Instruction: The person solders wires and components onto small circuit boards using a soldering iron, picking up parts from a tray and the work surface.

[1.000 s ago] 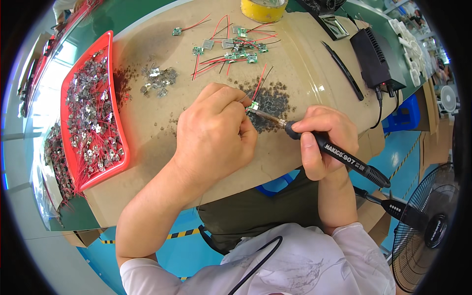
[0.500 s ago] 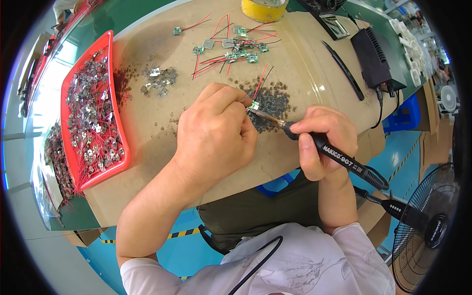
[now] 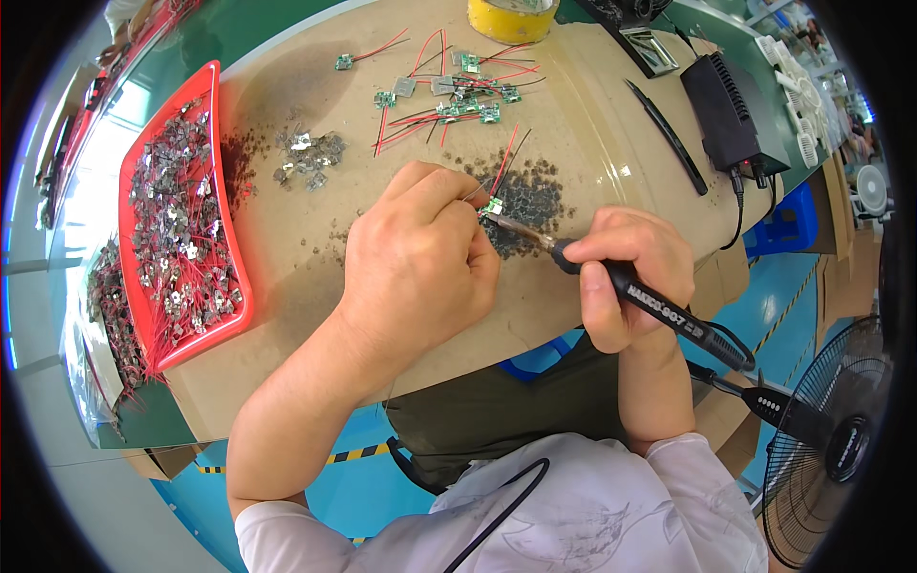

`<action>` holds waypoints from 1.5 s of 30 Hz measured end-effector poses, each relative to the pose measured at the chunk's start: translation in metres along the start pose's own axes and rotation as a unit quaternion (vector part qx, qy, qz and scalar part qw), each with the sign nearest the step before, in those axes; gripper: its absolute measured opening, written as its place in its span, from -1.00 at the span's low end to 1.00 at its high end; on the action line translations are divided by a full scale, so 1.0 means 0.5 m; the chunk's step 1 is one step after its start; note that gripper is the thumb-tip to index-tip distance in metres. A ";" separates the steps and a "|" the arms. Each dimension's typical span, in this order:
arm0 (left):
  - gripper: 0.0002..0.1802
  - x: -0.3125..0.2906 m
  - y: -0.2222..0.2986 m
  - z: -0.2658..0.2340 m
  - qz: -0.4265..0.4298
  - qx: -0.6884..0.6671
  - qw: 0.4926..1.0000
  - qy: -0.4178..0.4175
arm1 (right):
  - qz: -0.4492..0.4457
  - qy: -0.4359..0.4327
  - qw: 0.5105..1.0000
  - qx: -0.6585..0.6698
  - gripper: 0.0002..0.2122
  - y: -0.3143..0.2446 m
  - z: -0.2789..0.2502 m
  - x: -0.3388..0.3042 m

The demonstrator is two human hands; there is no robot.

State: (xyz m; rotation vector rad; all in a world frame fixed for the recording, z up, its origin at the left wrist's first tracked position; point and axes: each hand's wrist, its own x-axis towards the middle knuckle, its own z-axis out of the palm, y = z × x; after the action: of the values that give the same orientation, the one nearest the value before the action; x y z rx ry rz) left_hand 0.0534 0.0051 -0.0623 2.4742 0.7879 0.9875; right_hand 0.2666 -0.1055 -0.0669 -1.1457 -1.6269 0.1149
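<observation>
Left hand [image 3: 415, 263] is curled, fingertips pinching a small green circuit board [image 3: 493, 206] down on the scorched patch of the tan mat [image 3: 315, 248]. Right hand [image 3: 626, 272] is wrapped around the soldering iron [image 3: 621, 282], its tip touching the board.

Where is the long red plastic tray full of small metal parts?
In the head view, the red plastic tray lies at the worktable's left edge, left of the left hand and beside a small loose pile of metal parts.

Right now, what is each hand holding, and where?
The right hand grips a black soldering iron by its handle. The left hand pinches a small green circuit board by its edge.
</observation>
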 end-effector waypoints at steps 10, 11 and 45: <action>-0.88 0.005 -0.002 -0.004 -0.004 -0.003 1.000 0.000 | 0.057 0.093 0.992 0.056 -0.87 -0.003 0.009 -0.020; -0.88 0.006 -0.005 -0.004 0.002 -0.002 1.000 0.002 | 0.077 0.102 0.991 0.046 -0.86 0.001 0.011 -0.018; -0.69 0.018 0.016 -0.025 0.079 -0.020 0.995 0.060 | -0.026 -0.097 0.991 -0.091 -0.77 0.062 -0.047 0.059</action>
State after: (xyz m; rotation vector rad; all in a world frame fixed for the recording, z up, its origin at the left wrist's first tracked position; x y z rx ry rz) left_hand 0.0530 0.0060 -0.0447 2.4926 0.6079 1.2060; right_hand 0.3058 -0.0790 -0.0550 -1.2603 -1.8684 0.0444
